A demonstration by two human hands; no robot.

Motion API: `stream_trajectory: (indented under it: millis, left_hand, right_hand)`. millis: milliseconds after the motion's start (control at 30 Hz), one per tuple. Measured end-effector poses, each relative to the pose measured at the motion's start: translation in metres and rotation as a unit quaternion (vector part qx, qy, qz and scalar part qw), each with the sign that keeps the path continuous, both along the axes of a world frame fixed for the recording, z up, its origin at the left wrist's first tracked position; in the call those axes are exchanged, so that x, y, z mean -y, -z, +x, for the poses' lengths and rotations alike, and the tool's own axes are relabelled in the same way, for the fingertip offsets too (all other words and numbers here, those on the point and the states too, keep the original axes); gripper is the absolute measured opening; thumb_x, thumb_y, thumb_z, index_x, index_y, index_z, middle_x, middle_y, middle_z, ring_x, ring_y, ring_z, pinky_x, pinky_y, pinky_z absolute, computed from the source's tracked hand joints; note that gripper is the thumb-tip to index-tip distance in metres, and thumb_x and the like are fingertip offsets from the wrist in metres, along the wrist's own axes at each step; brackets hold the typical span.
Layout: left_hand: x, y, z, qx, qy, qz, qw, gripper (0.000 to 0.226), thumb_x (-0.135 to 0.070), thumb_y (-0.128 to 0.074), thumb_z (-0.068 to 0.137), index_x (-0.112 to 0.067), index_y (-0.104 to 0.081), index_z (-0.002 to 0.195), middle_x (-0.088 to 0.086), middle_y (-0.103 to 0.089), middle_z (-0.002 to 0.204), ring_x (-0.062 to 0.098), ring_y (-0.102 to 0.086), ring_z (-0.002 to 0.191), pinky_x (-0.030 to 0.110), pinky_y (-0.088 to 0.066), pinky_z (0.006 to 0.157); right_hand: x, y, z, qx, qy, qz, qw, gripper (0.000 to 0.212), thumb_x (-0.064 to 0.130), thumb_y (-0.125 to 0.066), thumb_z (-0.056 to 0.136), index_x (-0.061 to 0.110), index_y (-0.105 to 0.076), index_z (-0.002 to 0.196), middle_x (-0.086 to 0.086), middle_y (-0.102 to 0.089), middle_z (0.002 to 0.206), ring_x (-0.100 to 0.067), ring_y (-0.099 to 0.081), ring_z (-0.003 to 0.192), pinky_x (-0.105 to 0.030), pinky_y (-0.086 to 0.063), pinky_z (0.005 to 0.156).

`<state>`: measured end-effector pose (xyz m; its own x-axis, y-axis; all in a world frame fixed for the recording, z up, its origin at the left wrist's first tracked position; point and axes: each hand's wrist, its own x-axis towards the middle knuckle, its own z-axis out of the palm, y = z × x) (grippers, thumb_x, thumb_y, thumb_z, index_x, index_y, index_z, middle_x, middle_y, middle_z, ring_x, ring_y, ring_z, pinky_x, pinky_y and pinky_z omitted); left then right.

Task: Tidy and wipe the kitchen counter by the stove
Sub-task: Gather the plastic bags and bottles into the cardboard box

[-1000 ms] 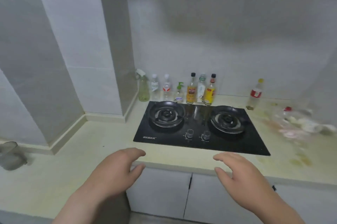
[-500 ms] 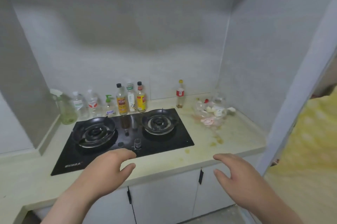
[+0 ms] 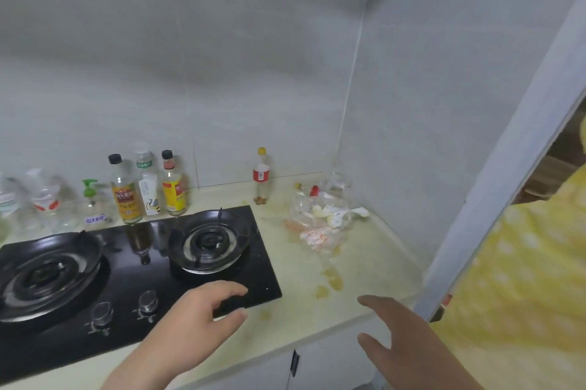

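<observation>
Back row, middle left: sauce bottles [image 3: 147,188] upright against the wall. A red-labelled bottle [image 3: 262,176] stands apart at centre.
Right of centre: a heap of clear wrappers and scraps [image 3: 323,215] in the corner of the counter [image 3: 374,262], with yellow stains [image 3: 331,281] below it.
The counter runs left to right, with the black stove [image 3: 126,278] set lengthwise along it, lower left.
Left hand [image 3: 196,323] over the stove's near right corner. Right hand [image 3: 402,339] across the counter's front edge. Both grips are released, fingers loosely spread.
</observation>
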<state>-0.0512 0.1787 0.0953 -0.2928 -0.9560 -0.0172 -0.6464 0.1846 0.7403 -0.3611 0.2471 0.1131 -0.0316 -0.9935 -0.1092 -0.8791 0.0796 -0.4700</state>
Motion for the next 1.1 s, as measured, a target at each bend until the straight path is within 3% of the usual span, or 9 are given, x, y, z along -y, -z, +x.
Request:
stream_trajectory:
  millis: [133, 233, 333, 433, 567, 667, 800, 1000, 1100]
  left_hand:
    - [0.040, 0.007, -0.022, -0.013, -0.009, 0.033, 0.999, 0.025, -0.049, -0.070, 0.079, -0.054, -0.060, 0.102, -0.036, -0.060, 0.109, -0.006, -0.057, 0.104, 0.016, -0.047, 0.091]
    - [0.063, 0.007, -0.039, -0.023, -0.013, 0.029, 0.999, 0.039, -0.066, -0.062, 0.066, -0.054, -0.063, 0.102, -0.035, -0.063, 0.110, -0.004, -0.059, 0.109, 0.022, -0.049, 0.096]
    - [0.085, 0.008, -0.055, -0.017, -0.024, 0.040, 0.999, 0.040, -0.068, -0.060, 0.063, -0.055, -0.063, 0.101, -0.034, -0.063, 0.112, -0.005, -0.058, 0.110, 0.021, -0.048, 0.098]
    - [0.104, 0.005, -0.073, 0.016, -0.030, 0.043, 0.998, 0.025, -0.051, -0.070, 0.077, -0.054, -0.060, 0.100, -0.032, -0.062, 0.113, -0.008, -0.057, 0.108, 0.012, -0.044, 0.095]
    - [0.129, 0.007, -0.109, 0.040, -0.046, 0.027, 0.998, 0.028, -0.032, -0.070, 0.087, -0.046, -0.057, 0.107, -0.037, -0.050, 0.108, -0.011, -0.052, 0.097, -0.003, -0.036, 0.080]
    - [0.146, 0.011, -0.138, 0.073, -0.065, 0.017, 0.995, 0.034, -0.038, -0.066, 0.089, -0.038, -0.060, 0.122, -0.031, -0.051, 0.114, -0.008, -0.047, 0.104, 0.010, -0.039, 0.093]
    - [0.168, 0.013, -0.173, 0.091, -0.094, 0.014, 0.991, 0.038, -0.041, -0.064, 0.088, -0.034, -0.061, 0.126, -0.027, -0.053, 0.121, -0.004, -0.050, 0.113, 0.020, -0.041, 0.101]
    - [0.185, 0.022, -0.210, 0.101, -0.118, 0.026, 0.987, 0.037, -0.041, -0.063, 0.090, -0.036, -0.059, 0.126, -0.029, -0.050, 0.119, -0.004, -0.051, 0.110, 0.015, -0.041, 0.093]
    - [0.188, 0.030, -0.213, 0.088, -0.126, 0.073, 0.986, 0.031, -0.044, -0.063, 0.088, -0.044, -0.059, 0.119, -0.031, -0.050, 0.120, 0.002, -0.062, 0.098, 0.030, -0.057, 0.082]
  right_hand:
    - [0.038, 0.006, -0.023, 0.006, -0.010, 0.023, 1.000, 0.052, 0.052, -0.056, 0.090, 0.060, -0.024, 0.129, 0.039, -0.026, 0.133, 0.010, -0.032, 0.128, -0.015, -0.028, 0.108]
    - [0.062, 0.010, -0.038, 0.012, -0.022, 0.042, 0.999, 0.058, 0.051, -0.058, 0.089, 0.054, -0.027, 0.138, 0.041, -0.023, 0.130, 0.007, -0.031, 0.129, -0.016, -0.028, 0.108]
    - [0.089, 0.011, -0.055, 0.017, -0.039, 0.057, 0.997, 0.060, 0.047, -0.059, 0.092, 0.048, -0.026, 0.142, 0.040, -0.022, 0.127, 0.005, -0.029, 0.131, -0.013, -0.024, 0.107]
    - [0.119, 0.017, -0.074, 0.020, -0.045, 0.056, 0.997, 0.060, 0.046, -0.059, 0.091, 0.045, -0.027, 0.142, 0.032, -0.024, 0.129, 0.004, -0.030, 0.130, -0.012, -0.023, 0.106]
    - [0.161, 0.032, -0.102, 0.020, -0.075, 0.026, 0.997, 0.062, 0.047, -0.060, 0.090, 0.041, -0.031, 0.145, 0.034, -0.026, 0.131, 0.005, -0.032, 0.132, -0.011, -0.024, 0.105]
    - [0.196, 0.038, -0.127, 0.031, -0.107, 0.002, 0.994, 0.062, 0.045, -0.061, 0.089, 0.038, -0.036, 0.145, 0.030, -0.034, 0.139, 0.004, -0.034, 0.135, -0.013, -0.026, 0.107]
    - [0.242, 0.037, -0.159, 0.048, -0.125, -0.008, 0.991, 0.061, 0.043, -0.061, 0.089, 0.041, -0.036, 0.145, 0.029, -0.035, 0.142, 0.005, -0.038, 0.129, -0.016, -0.031, 0.104]
    - [0.291, 0.042, -0.184, 0.064, -0.159, 0.001, 0.985, 0.060, 0.038, -0.062, 0.091, 0.037, -0.038, 0.146, 0.022, -0.037, 0.148, 0.000, -0.038, 0.134, -0.013, -0.028, 0.100]
    - [0.305, 0.049, -0.191, 0.078, -0.166, 0.012, 0.983, 0.060, 0.037, -0.063, 0.091, 0.036, -0.039, 0.146, 0.022, -0.038, 0.145, -0.001, -0.039, 0.133, -0.012, -0.027, 0.098]
